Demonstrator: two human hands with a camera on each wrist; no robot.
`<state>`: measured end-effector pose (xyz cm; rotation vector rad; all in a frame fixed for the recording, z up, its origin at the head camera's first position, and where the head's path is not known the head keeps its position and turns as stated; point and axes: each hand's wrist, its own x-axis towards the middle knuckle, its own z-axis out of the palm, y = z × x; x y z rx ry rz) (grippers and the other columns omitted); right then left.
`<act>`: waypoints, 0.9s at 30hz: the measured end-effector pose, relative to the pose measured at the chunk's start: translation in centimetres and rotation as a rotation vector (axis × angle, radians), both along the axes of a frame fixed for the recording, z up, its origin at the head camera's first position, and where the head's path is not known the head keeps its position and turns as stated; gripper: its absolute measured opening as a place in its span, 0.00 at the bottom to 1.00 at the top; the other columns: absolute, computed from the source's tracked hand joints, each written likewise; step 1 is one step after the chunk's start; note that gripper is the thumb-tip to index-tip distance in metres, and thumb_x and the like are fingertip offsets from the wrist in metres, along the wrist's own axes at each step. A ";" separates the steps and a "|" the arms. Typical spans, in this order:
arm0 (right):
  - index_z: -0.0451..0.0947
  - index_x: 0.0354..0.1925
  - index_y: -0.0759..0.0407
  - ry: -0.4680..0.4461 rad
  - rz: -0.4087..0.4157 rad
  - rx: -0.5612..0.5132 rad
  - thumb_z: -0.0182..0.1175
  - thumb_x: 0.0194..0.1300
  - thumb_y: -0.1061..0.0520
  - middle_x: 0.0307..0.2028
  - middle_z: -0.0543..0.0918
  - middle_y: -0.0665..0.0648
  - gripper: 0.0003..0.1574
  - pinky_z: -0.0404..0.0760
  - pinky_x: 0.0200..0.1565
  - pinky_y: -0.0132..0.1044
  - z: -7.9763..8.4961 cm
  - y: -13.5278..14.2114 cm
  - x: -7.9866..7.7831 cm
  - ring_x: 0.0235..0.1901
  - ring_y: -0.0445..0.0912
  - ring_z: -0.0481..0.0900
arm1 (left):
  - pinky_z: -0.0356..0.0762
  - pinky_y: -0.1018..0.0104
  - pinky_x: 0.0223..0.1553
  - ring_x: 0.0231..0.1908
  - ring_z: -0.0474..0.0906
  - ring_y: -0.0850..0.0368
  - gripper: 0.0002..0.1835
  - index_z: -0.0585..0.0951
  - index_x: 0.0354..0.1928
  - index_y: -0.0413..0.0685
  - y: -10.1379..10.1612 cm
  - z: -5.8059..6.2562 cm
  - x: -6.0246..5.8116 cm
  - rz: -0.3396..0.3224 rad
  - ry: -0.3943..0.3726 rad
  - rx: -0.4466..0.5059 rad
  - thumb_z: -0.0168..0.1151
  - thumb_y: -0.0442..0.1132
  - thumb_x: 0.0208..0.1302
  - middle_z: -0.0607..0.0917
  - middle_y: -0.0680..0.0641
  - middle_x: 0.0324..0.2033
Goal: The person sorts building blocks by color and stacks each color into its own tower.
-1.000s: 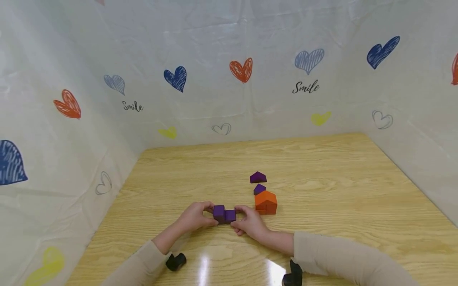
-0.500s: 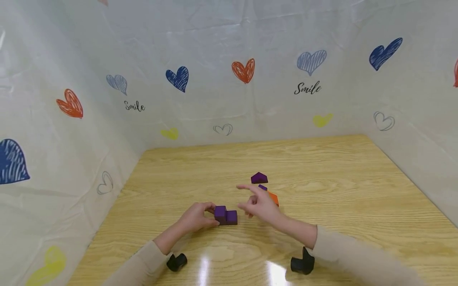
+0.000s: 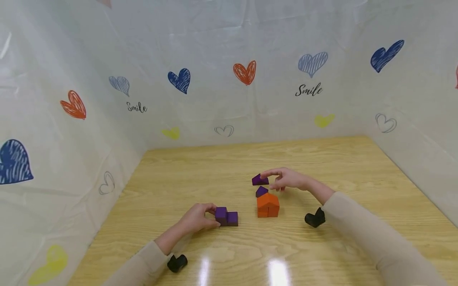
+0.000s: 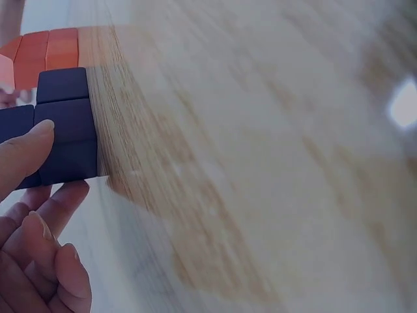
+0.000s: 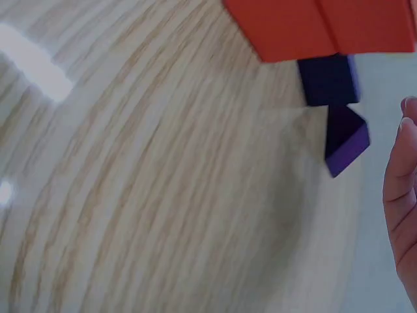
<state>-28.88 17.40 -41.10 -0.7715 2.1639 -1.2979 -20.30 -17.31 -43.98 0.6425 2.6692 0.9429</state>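
Observation:
My left hand [image 3: 200, 216] pinches the left end of a stepped group of purple blocks [image 3: 232, 219], thumb on the near side. In the left wrist view the thumb lies across the dark blocks [image 4: 71, 120], with fingers beyond them. My right hand [image 3: 288, 178] reaches to a purple roof-shaped block [image 3: 256, 180], its index finger overlapping the block's right part; contact cannot be told. A smaller purple pointed block [image 3: 262, 192] lies just in front. Only part of the right hand [image 5: 402, 195] shows in the right wrist view, fingers apart from the purple wedge [image 5: 348, 140].
An orange house-shaped group of blocks [image 3: 268, 205] stands right of the purple group, close before the small pointed block. The wooden table [image 3: 340, 171] ends at a white curtain [image 3: 200, 115] printed with hearts. Black wrist mounts [image 3: 315, 217] hang below both sleeves.
The right hand has let go of the purple group, passed over the orange blocks and moved away toward the roof-shaped block. The left hand stays on the purple group.

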 end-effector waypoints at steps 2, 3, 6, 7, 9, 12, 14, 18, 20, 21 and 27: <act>0.63 0.63 0.61 -0.050 0.018 -0.007 0.58 0.62 0.60 0.59 0.67 0.68 0.32 0.75 0.27 0.39 -1.2 0.3 -0.6 0.24 0.49 0.71 | 0.73 0.53 0.45 0.44 0.78 0.49 0.20 0.79 0.43 0.43 0.0 -0.1 0.0 -0.004 -0.003 0.004 0.70 0.44 0.49 0.84 0.46 0.38; 0.63 0.63 0.62 -0.074 0.025 -0.021 0.58 0.61 0.60 0.59 0.67 0.68 0.32 0.74 0.26 0.38 -1.6 0.3 -0.8 0.23 0.48 0.70 | 0.73 0.54 0.45 0.44 0.78 0.49 0.20 0.79 0.44 0.43 0.0 -0.1 0.0 -0.004 0.000 0.001 0.70 0.44 0.49 0.84 0.46 0.39; 0.63 0.63 0.62 -0.128 0.064 -0.048 0.58 0.60 0.60 0.61 0.66 0.66 0.33 0.73 0.25 0.34 -2.8 0.4 -1.5 0.21 0.45 0.70 | 0.73 0.55 0.44 0.43 0.78 0.50 0.20 0.79 0.44 0.43 0.0 -0.2 0.0 -0.008 0.004 0.002 0.70 0.44 0.49 0.84 0.46 0.38; 0.63 0.64 0.62 -0.142 0.083 -0.051 0.58 0.60 0.61 0.62 0.66 0.65 0.33 0.73 0.25 0.33 -3.1 0.4 -1.7 0.21 0.44 0.70 | 0.73 0.55 0.44 0.43 0.78 0.50 0.20 0.79 0.44 0.43 0.0 -0.3 0.0 -0.010 0.006 0.000 0.70 0.44 0.49 0.84 0.47 0.38; 0.64 0.64 0.61 -0.172 0.112 -0.042 0.59 0.61 0.60 0.60 0.69 0.61 0.33 0.73 0.25 0.32 -3.5 0.3 -2.0 0.21 0.42 0.71 | 0.73 0.56 0.43 0.43 0.78 0.51 0.20 0.79 0.44 0.43 0.0 -0.3 0.0 -0.015 0.006 0.000 0.70 0.44 0.49 0.84 0.47 0.38; 0.64 0.64 0.61 -0.202 0.138 -0.029 0.58 0.61 0.60 0.45 0.79 0.57 0.33 0.74 0.24 0.30 -3.9 0.1 -2.3 0.21 0.40 0.73 | 0.73 0.56 0.42 0.42 0.78 0.51 0.20 0.79 0.43 0.43 0.0 -0.4 0.0 -0.021 0.007 0.003 0.70 0.44 0.49 0.84 0.47 0.38; 0.64 0.64 0.61 -0.209 0.146 -0.023 0.58 0.62 0.59 0.33 0.80 0.52 0.32 0.74 0.23 0.29 -4.1 0.0 -2.4 0.20 0.39 0.73 | 0.74 0.56 0.42 0.42 0.78 0.51 0.19 0.79 0.43 0.44 0.0 -0.5 0.0 -0.025 0.006 0.010 0.70 0.44 0.49 0.84 0.47 0.38; 0.63 0.64 0.63 -0.203 0.162 -0.026 0.57 0.63 0.60 0.23 0.78 0.49 0.31 0.75 0.23 0.29 -4.4 -0.3 -2.5 0.19 0.38 0.73 | 0.74 0.57 0.42 0.42 0.78 0.52 0.19 0.80 0.42 0.44 -0.1 -0.5 0.0 -0.028 0.006 0.019 0.70 0.43 0.49 0.84 0.47 0.37; 0.63 0.63 0.64 -0.200 0.156 -0.030 0.56 0.63 0.60 0.26 0.78 0.50 0.31 0.75 0.23 0.30 -4.5 -0.5 -2.6 0.19 0.38 0.73 | 0.73 0.57 0.42 0.42 0.78 0.52 0.18 0.80 0.42 0.44 -0.1 -0.5 0.0 -0.024 0.005 0.021 0.70 0.43 0.49 0.84 0.48 0.37; 0.63 0.63 0.64 -0.197 0.151 -0.031 0.56 0.63 0.60 0.28 0.79 0.51 0.31 0.75 0.23 0.29 -4.5 -0.5 -2.6 0.19 0.38 0.72 | 0.73 0.57 0.42 0.42 0.79 0.52 0.18 0.80 0.42 0.44 -0.1 -0.5 0.0 -0.023 0.005 0.021 0.70 0.43 0.49 0.84 0.48 0.37; 0.66 0.62 0.65 -0.155 0.098 -0.037 0.56 0.63 0.60 0.40 0.79 0.52 0.29 0.75 0.23 0.30 -4.8 -0.8 -2.7 0.20 0.40 0.72 | 0.73 0.57 0.42 0.42 0.79 0.52 0.18 0.80 0.42 0.45 -0.2 -0.3 0.0 -0.012 0.003 0.018 0.70 0.43 0.49 0.84 0.47 0.37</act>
